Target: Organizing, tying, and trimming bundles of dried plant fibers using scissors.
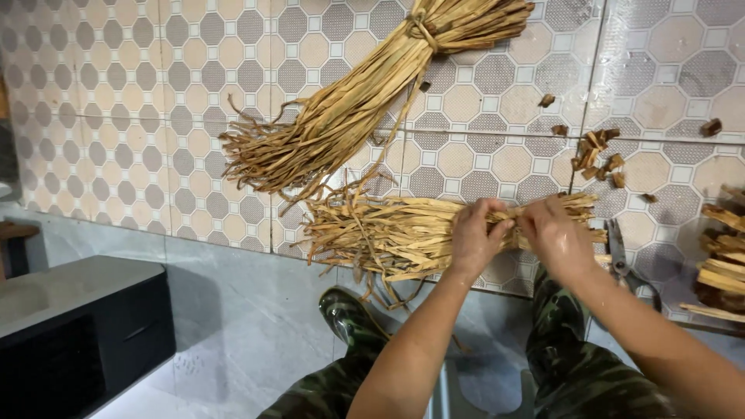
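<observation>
- Where the two hands meet, a loose bundle of dried tan strips (pixel 403 233) is held across the patterned tile floor (pixel 140 116), lying roughly level in the view, its frayed ends fanned out toward the view's left.
- Left hand (pixel 475 237): fingers are closed around the bundle near its cut end, apparently pinching a binding strip; the tie itself cannot be made out.
- Right hand (pixel 552 233): fingers are likewise clenched on the same end of the bundle, touching the left hand's.
- A second, already tied sheaf (pixel 365 101) lies diagonally above, well apart from the hands.
- Short offcuts (pixel 597 155) are scattered just beyond the hands; shears (pixel 621 260) lie beside the right forearm; a stack of cut pieces (pixel 722 264) sits at the view's right edge.
- Risk, as judged: if the grip is slackened before a knot is drawn tight, the strips may splay and slide out.
- Risk, as judged: brittle strips may snap under a hard pull.
- Risk, as judged: the shears, so close to the forearm, may be knocked.
</observation>
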